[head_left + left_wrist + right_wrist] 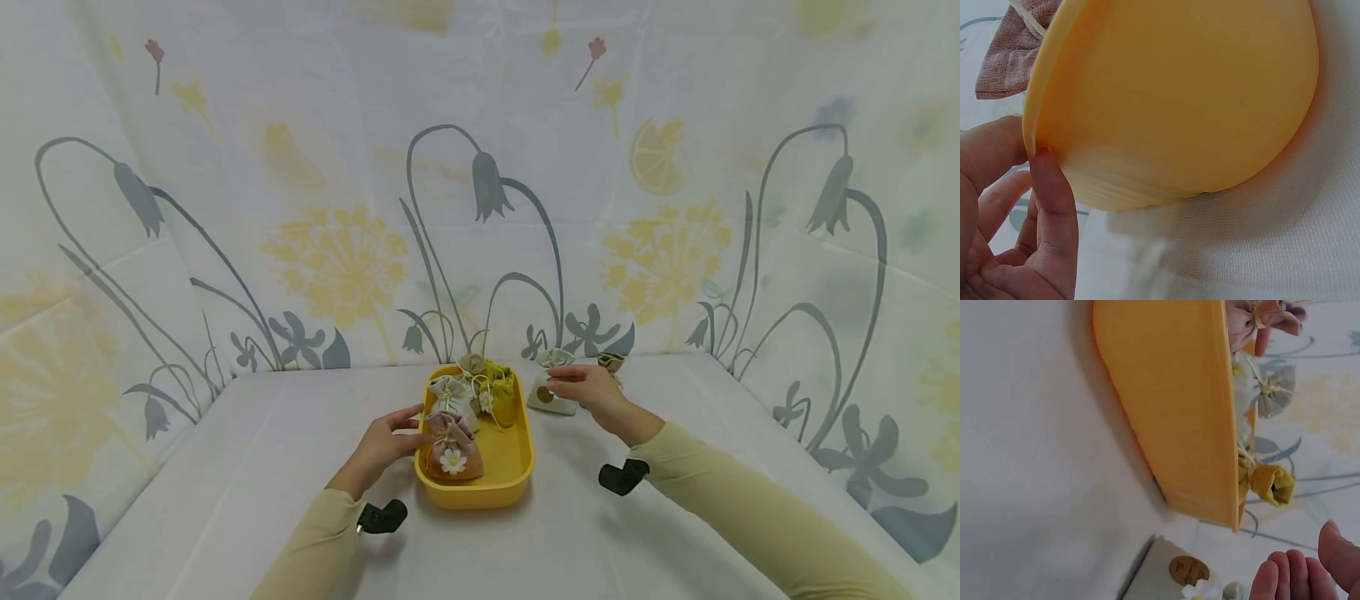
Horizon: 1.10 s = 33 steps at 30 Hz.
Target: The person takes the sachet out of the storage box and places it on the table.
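Note:
My left hand (382,446) pinches the left rim of a yellow plastic tub (480,497), with the thumb (1054,206) against its outer wall. Inside the tub stand several small drawstring pouches: a pink-and-brown one with a white flower (456,458), a pale grey-green one (448,392) and a mustard yellow one (504,400). To the right of the tub is a pale green pouch (553,403) with a round brown label. My right hand (596,398) is at its neck, fingers extended and thumb apart in the right wrist view.
Another dark-topped pouch (611,362) stands behind my right hand, mostly hidden by it. A white cloth (300,433) covers the table. Behind it hangs a curtain (480,275) printed with flowers.

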Available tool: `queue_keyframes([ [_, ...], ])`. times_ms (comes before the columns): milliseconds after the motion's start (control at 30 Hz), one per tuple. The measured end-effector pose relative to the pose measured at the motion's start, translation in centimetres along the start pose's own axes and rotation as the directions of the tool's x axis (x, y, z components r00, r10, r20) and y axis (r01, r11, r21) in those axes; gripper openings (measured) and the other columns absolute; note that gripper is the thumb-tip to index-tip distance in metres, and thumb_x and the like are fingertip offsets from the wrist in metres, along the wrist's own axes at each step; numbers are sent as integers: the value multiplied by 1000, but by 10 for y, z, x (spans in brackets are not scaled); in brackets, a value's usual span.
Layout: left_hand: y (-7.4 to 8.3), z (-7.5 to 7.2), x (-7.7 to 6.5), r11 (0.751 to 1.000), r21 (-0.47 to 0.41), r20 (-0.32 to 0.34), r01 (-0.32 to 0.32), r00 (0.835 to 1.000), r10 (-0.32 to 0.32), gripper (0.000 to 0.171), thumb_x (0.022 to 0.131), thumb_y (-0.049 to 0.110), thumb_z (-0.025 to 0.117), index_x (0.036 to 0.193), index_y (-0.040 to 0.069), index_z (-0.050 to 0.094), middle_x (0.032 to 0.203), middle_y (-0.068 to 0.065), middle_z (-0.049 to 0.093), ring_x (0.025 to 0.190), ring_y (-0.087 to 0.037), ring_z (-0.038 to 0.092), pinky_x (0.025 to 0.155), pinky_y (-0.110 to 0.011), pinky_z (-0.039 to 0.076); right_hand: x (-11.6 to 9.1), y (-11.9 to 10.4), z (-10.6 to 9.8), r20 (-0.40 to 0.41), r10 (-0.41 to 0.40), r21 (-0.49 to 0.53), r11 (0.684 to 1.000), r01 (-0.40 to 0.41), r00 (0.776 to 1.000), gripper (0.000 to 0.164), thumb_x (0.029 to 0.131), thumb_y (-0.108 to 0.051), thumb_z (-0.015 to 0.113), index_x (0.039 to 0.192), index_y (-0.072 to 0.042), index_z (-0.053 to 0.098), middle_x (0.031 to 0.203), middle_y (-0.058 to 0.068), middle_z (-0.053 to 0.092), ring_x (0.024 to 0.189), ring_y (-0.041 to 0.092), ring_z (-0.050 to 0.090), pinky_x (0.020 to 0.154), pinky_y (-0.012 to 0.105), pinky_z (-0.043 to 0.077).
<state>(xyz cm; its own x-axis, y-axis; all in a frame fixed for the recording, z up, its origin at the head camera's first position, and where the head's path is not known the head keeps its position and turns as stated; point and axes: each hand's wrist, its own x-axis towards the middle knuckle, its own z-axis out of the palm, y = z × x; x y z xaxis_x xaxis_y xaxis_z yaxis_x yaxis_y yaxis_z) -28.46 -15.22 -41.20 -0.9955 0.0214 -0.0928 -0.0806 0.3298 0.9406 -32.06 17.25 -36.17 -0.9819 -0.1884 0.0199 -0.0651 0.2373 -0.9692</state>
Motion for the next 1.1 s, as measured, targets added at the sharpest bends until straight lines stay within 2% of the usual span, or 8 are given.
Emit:
queue_keyframes([
  [400,-1,0,0,1000,6,3,-3,1000,3,61,77,12,75,134,10,52,118,-15,54,94,-22,61,81,-36,53,14,-6,21,11,41,-40,998,-41,999,39,89,-12,63,123,5,56,121,19,57,110,30,54,98,44,40],
  [633,0,-1,2,1000,6,5,-14,1000,14,61,77,11,74,134,9,52,117,-14,56,90,-20,60,80,-35,53,21,-14,28,43,37,-90,995,-33,998,41,89,-12,63,127,3,54,125,19,54,113,31,52,98,46,40],
  [900,0,-1,2,1000,8,6,-5,1000,5,61,77,11,74,134,9,52,117,-14,56,88,-19,61,80,-35,53,36,-18,37,11,51,-161,986,-48,999,40,87,-10,65,125,0,57,119,17,59,112,31,53,97,45,41],
  [1100,-1,-1,2,1000,13,12,-9,1000,9,61,77,12,75,134,9,51,118,-14,56,88,-20,62,80,-36,53,44,-16,43,24,46,-188,981,-40,999,44,85,-10,68,126,0,57,120,17,59,113,32,53,99,45,39],
])
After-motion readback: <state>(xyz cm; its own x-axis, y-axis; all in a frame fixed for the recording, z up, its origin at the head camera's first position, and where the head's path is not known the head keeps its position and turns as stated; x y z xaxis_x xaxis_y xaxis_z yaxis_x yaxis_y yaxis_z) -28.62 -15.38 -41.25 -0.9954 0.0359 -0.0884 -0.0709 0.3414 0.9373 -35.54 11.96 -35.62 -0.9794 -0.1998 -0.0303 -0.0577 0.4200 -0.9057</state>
